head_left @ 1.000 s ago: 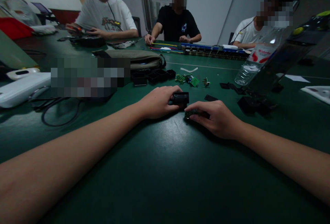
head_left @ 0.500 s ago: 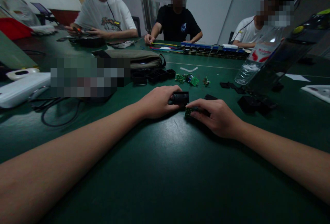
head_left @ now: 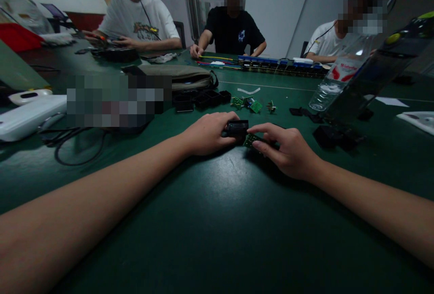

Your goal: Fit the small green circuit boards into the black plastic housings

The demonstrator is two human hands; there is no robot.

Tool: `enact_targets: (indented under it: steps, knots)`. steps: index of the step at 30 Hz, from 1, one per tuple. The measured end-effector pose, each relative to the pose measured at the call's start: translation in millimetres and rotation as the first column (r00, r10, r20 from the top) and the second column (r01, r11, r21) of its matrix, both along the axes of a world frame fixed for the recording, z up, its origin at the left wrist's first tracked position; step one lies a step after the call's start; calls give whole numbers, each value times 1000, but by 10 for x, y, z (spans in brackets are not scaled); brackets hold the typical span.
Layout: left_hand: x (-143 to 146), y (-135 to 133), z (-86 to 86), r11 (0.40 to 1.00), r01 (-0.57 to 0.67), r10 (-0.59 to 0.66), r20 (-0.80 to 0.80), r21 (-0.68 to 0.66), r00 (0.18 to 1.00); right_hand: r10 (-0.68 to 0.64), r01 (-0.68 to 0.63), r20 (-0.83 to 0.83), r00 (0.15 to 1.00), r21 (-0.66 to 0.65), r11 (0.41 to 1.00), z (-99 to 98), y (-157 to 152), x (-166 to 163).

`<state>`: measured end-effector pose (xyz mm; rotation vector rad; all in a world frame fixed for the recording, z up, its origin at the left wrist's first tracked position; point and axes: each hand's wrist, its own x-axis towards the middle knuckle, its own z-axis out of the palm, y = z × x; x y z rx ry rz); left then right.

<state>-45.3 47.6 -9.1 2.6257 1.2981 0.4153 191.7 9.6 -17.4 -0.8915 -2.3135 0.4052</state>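
Observation:
My left hand point(head_left: 212, 133) is closed around a small black plastic housing point(head_left: 238, 128), whose open side shows toward the top. Just to the right, my right hand point(head_left: 288, 151) pinches a small green circuit board point(head_left: 251, 140) between thumb and fingers. The board is tilted, and its dotted face shows. It sits close to the housing's lower right corner; whether the two touch I cannot tell. The index fingertip of my right hand reaches toward the housing's right edge. Beyond my hands lie several loose green circuit boards point(head_left: 252, 104).
Several black housings point(head_left: 203, 100) stand in front of a grey-green pouch point(head_left: 183, 77). To the right are more black plastic parts point(head_left: 335, 137) and a clear water bottle point(head_left: 334, 81). A black cable point(head_left: 81, 163) curls at left. Other people sit across the green table point(head_left: 217, 240).
My right hand has tilted the circuit board so more of its face shows, and its index finger has lifted toward the housing. My left hand and the housing have stayed in place.

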Motion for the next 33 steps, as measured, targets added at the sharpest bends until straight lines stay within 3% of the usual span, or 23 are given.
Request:
enact_targets:
  steps: [24, 33]
  knots:
    - [-4, 7, -2, 1000, 4, -4, 4, -4, 1000, 63, -62, 41, 997, -39, 997, -12, 30, -11]
    - [-4, -5, 6, 1000, 10, -10, -5, -3, 1000, 19, -18, 21, 1000, -66, 998, 8, 20, -24]
